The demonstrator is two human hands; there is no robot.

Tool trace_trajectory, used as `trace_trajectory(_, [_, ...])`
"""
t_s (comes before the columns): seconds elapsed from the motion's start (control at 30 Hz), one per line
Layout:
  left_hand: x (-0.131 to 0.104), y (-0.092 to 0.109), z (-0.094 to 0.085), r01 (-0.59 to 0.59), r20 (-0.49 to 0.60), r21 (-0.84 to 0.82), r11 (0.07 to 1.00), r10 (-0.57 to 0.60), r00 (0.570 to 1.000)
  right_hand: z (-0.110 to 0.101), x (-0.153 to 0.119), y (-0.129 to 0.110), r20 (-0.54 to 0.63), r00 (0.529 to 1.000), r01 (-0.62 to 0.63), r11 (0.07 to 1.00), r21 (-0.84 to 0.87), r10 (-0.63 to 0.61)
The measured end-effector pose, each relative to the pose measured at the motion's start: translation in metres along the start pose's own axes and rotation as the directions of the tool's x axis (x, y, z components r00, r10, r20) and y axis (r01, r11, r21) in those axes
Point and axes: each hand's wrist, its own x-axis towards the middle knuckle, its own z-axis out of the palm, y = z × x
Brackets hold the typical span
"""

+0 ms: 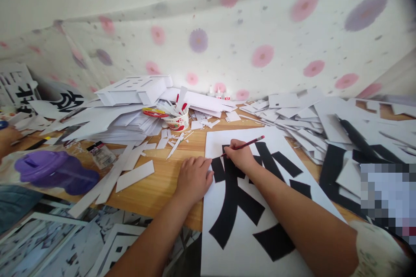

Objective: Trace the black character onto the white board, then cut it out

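While the right hand (pixel 239 155) pinches a slim, dark red pencil (pixel 250 143) just above centre frame, the pencil's point is down by the upper end of the bold black shapes (pixel 227 207), its pale-tipped end slanting up to the right. And look at those shapes: flat, matt, crisp-edged, one long curving stroke sweeping down to the left, shorter slanted blocks around it, all on a big, smooth white sheet (pixel 224 260) that runs from centre frame to the bottom edge!

Over to the left hand (pixel 194 176), palm down, holding nothing, fingers loosely bent and close together, thumb out at the sheet's left edge. Beneath lies the wooden table (pixel 156 194), warm and streaky with grain, with stiff, straight-cut white strips (pixel 135 176) scattered left of centre.

What a crowd beyond! A printed paper cup (pixel 178 124) bristles with slivers and tools, yellow and red handles (pixel 154 113) jutting left; behind it, left, a boxy white form (pixel 133 90) tops a layered stack (pixel 130 126). A glossy, rounded purple bottle (pixel 78 179) leans over at lower left, thin offcuts (pixel 302 117) heap up at right, and the soft, creased flowered cloth (pixel 234 60) spans the back.
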Motion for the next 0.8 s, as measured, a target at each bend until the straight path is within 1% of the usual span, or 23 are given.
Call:
trace_trajectory(0.1, [0.002,0.001,-0.003,-0.003,-0.008,0.006,1.0,0.003,1.0,0.0,-0.001,0.001,0.0,1.0,0.005,1.0,-0.003,-0.005])
trace_trajectory(0.23, [0.011,0.003,-0.006,-0.031,-0.025,0.006,1.0,0.031,0.999,0.001,0.0,0.002,-0.005,1.0,0.008,1.0,-0.016,-0.008])
trace_trajectory(0.4, [0.021,0.005,0.001,-0.084,-0.036,-0.026,0.996,0.083,0.996,0.0,0.0,0.001,-0.01,0.999,0.036,0.999,-0.031,-0.036])
trace_trajectory(0.53, [0.02,0.005,0.006,-0.086,-0.029,-0.039,0.996,0.085,0.996,-0.001,-0.001,0.001,-0.002,0.999,0.047,0.998,-0.034,-0.047])
trace_trajectory(0.8, [0.019,0.005,0.006,-0.067,-0.016,-0.04,0.997,0.066,0.998,-0.002,-0.003,0.001,0.011,0.999,0.033,0.999,-0.001,-0.033])
